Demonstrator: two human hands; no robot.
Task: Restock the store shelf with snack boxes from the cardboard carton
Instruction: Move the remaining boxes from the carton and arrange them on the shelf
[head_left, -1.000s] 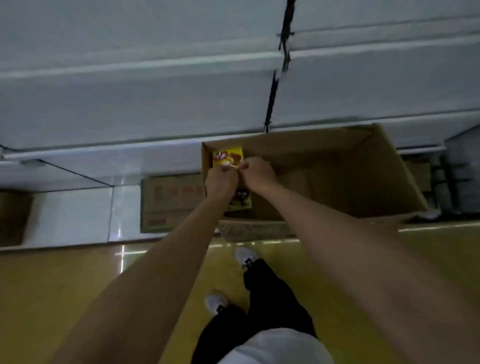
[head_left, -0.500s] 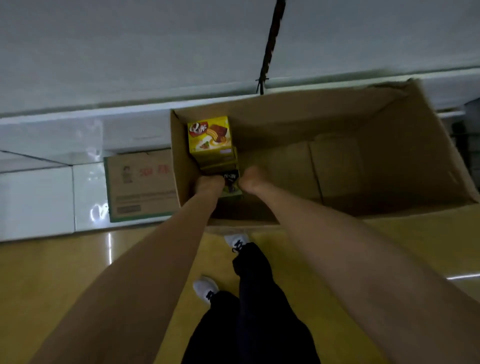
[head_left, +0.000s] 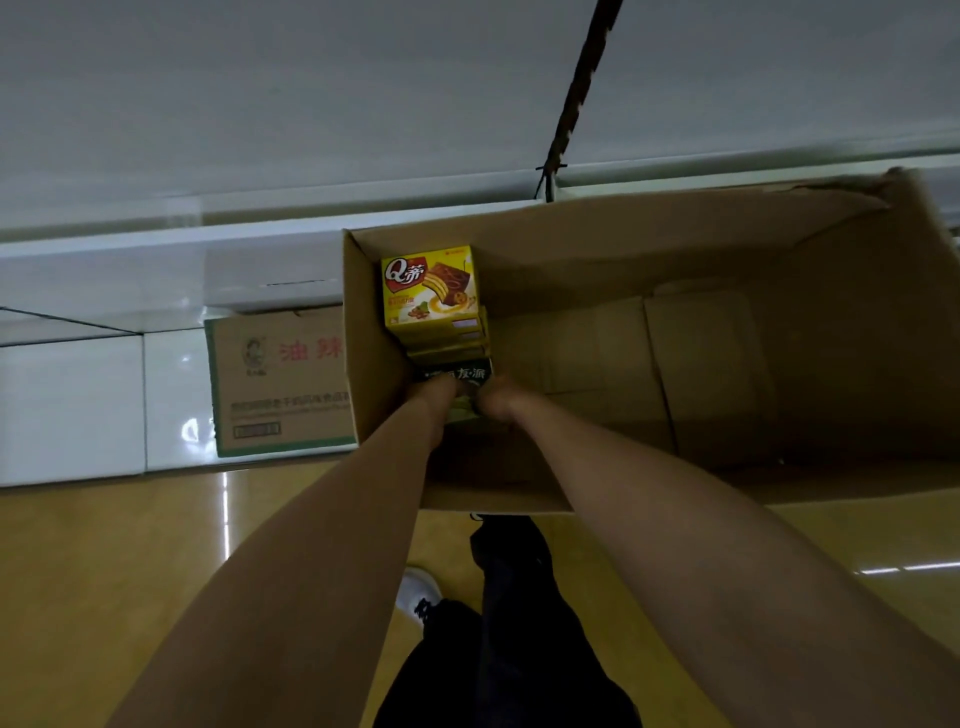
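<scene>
both hands, left (head_left: 435, 391) and right (head_left: 497, 395), grip closed round a dark snack box (head_left: 457, 375) inside the cardboard carton (head_left: 727, 249)

Matt brown corrugated cardboard is seen in the open carton (head_left: 701, 364) at centre right, glossy printed card in the yellow snack box (head_left: 428, 288) inside it, and a shiny, reflective finish on the yellow floor (head_left: 130, 561) at lower left.

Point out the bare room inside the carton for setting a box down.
Free: the carton floor right of the yellow snack boxes, out to its right wall. Crowded: the left corner, where the stack, the dark box, left hand and right hand bunch together.
</scene>
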